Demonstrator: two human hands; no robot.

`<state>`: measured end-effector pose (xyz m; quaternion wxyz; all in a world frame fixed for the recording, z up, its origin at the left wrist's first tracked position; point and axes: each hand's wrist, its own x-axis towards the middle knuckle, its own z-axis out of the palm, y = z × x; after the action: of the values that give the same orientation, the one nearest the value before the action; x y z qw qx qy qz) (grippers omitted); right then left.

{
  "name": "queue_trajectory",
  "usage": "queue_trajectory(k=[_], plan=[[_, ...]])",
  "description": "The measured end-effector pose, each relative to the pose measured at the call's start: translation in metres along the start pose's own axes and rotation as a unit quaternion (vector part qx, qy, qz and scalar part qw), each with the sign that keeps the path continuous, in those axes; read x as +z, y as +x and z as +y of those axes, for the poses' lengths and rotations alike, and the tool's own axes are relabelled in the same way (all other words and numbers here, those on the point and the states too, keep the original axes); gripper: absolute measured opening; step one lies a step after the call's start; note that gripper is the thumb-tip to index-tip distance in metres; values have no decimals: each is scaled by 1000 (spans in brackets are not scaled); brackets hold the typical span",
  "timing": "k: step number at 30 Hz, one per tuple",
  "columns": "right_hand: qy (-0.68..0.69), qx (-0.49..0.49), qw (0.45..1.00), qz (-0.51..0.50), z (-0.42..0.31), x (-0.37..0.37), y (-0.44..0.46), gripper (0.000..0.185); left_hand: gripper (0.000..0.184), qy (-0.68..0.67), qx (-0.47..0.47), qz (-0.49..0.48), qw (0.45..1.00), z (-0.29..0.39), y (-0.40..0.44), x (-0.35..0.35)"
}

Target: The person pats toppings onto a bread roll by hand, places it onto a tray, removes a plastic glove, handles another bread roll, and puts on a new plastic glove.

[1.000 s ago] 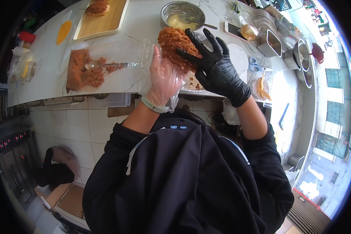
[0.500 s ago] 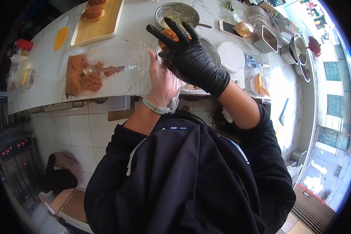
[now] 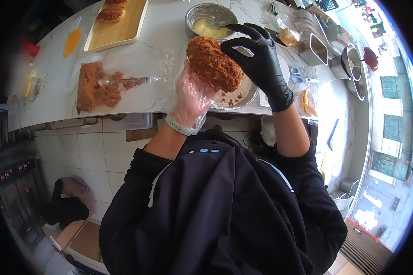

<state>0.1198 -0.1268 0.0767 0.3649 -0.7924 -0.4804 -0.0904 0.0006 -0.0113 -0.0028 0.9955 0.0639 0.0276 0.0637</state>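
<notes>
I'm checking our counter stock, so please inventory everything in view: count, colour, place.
Coated bun: 1, reddish-brown, in left hand.
Coated pieces: 2 visible, reddish-brown, on tray.
Tray: 1, tan, counter's far left.
Spatula: 1, orange-yellow, left of tray.
Bag: 1, clear with reddish-brown crumbs, left of left hand.
Spoons: 2, silver, one among crumbs, one in bowl.
Bowl: 1, silver, beyond coated bun.
Round pan: 1, silver, below coated bun.
Scissors: 1, blue-grey, right of right hand.
Counter: 1, white marbled, before the person.
Remaining items toward edges: unclear, uncounted.
Sleeves: 2, black, on arms.
Left hand: 1, clear glove, under coated bun.
Right hand: 1, black glove, beside coated bun.
</notes>
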Motion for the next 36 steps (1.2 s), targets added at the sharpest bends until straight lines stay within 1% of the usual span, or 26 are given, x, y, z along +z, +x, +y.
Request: queue_trajectory(k=[1,4,5,8,9,12,13,16,19,22,25,26,27,28,29,31,32,33,34,35,36], plan=[[13,2,1000,-9,1,2,-1,10,53,7,1,6,1000,-1,0,1],[-110,-22,994,-15,-4,9,-11,9,52,4,-4,12,1000,-5,0,6],[-146,-47,987,-38,-2,8,-13,13,52,0,-4,8,1000,-6,0,6],[-114,-56,992,-7,-8,-1,-24,24,51,-15,-5,-2,1000,-5,1,6],[-123,-56,990,-30,-8,-5,-27,37,51,-20,-8,-4,1000,-4,1,5],[-187,-70,974,-107,-15,-8,-39,41,50,-21,-12,-2,1000,-5,-1,9],[-184,-70,972,-132,-10,-4,-44,49,50,-19,-13,-1,1000,-6,-2,11],[-162,-60,980,-97,-11,-4,-42,55,50,0,-11,10,1000,-7,1,7],[-224,-64,964,-129,-5,5,-47,58,50,-36,-18,-6,999,-8,-1,1],[-193,-44,972,-130,-16,-3,-53,56,50,-20,-9,16,1000,-5,2,-1],[-213,-45,965,-145,-10,2,-64,55,50,-35,-2,25,999,-5,0,1],[-121,-23,988,-96,-5,0,-62,54,50,-29,5,28,999,-2,2,0],[-26,1,999,-47,4,-2,-60,53,50,-23,10,34,999,3,2,-4],[69,24,997,4,13,-6,-58,53,50,-18,16,39,999,9,3,-10],[119,68,991,2,26,-5,-62,52,50,-13,31,29,999,17,4,-19],[92,196,969,-122,45,4,-60,50,51,-7,39,0,999,35,3,-36],[79,260,945,-183,53,10,-61,50,51,-4,43,-14,999,40,3,-43],[29,264,945,-192,57,22,-60,47,53,24,73,31,997,43,5,-43],[-20,267,942,-203,62,38,-62,44,53,34,79,47,995,42,6,-46],[-163,158,953,-203,86,67,-76,41,53,44,87,63,993,42,7,-52],[-164,166,943,-235,63,64,-69,35,52,55,96,79,991,44,8,-54]])
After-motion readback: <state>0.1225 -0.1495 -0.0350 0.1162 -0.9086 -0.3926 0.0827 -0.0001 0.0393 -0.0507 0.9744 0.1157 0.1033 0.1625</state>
